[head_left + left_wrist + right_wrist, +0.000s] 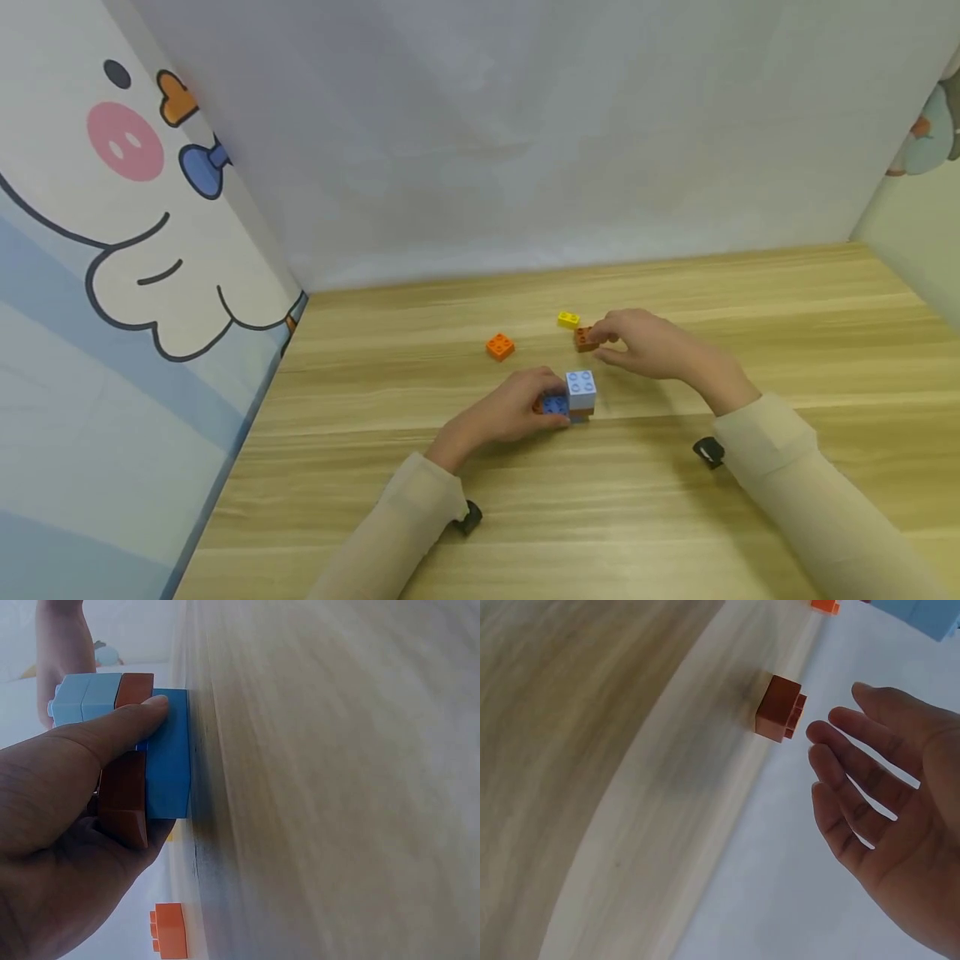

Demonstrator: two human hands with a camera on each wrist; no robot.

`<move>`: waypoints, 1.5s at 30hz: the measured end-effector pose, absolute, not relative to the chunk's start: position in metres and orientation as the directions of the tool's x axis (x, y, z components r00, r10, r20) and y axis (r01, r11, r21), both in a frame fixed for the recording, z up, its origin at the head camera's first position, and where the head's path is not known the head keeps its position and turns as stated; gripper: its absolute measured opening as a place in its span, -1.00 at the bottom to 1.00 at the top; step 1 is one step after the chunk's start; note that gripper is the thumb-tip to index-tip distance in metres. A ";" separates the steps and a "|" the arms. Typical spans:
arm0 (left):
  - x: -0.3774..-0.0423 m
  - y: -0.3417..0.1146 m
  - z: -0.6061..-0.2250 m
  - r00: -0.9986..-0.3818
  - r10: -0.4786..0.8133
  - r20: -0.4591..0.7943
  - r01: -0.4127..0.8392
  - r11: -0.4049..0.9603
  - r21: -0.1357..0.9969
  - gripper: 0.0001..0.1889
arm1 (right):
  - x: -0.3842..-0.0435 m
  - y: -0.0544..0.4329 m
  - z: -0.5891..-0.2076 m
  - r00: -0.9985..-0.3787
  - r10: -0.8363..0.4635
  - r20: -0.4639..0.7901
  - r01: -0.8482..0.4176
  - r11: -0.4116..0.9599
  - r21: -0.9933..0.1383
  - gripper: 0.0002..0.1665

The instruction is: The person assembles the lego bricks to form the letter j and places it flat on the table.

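My left hand (517, 406) holds a small toy brick build at the table's middle, thumb on one side and fingers on the other. The left wrist view shows its blue base brick (169, 769), brown bricks (122, 791) on that, and light blue bricks (84, 696) stacked at one end. Beyond the build, my right hand (648, 346) hovers beside a loose brown brick (778, 709) with studs. Its fingers are spread and gently bent, with a gap between the fingertips and the brick in the right wrist view.
A yellow two-stud brick (568, 320) lies just behind the loose brown one. To its left is an orange square brick (500, 347). The wooden table (360, 483) meets a white sheet (525, 167) at the back and a cartoon-printed panel (67, 350) at the left.
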State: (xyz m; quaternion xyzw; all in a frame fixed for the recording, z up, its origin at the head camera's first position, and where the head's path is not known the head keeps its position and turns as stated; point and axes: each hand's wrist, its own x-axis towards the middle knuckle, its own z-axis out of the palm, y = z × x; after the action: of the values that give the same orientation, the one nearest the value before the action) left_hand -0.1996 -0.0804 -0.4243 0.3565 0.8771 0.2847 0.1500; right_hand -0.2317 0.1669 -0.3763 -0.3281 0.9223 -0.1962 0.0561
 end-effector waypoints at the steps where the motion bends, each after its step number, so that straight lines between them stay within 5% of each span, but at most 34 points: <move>1: -0.199 -0.080 -0.424 -0.701 0.711 -0.061 0.541 0.585 0.604 -0.61 | -0.233 0.167 -0.378 -0.782 -0.623 0.027 -0.581 0.712 -0.394 -0.69; 16: -0.198 -0.080 -0.424 -0.715 0.695 -0.078 0.530 0.612 0.586 -0.59 | -0.258 0.161 -0.397 -0.838 -0.545 0.035 -0.526 0.789 -0.316 -0.67; 45: -0.199 -0.079 -0.424 -0.723 0.685 -0.087 0.524 0.626 0.578 -0.58 | -0.269 0.158 -0.403 -0.843 -0.537 -0.010 -0.505 0.799 -0.327 -0.66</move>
State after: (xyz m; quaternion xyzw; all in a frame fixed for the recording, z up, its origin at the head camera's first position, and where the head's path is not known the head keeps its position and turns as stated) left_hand -0.1989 -0.0787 -0.4244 0.3401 0.8888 0.2673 0.1512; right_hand -0.2694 0.1578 -0.4025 -0.2752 0.9470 -0.1577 0.0510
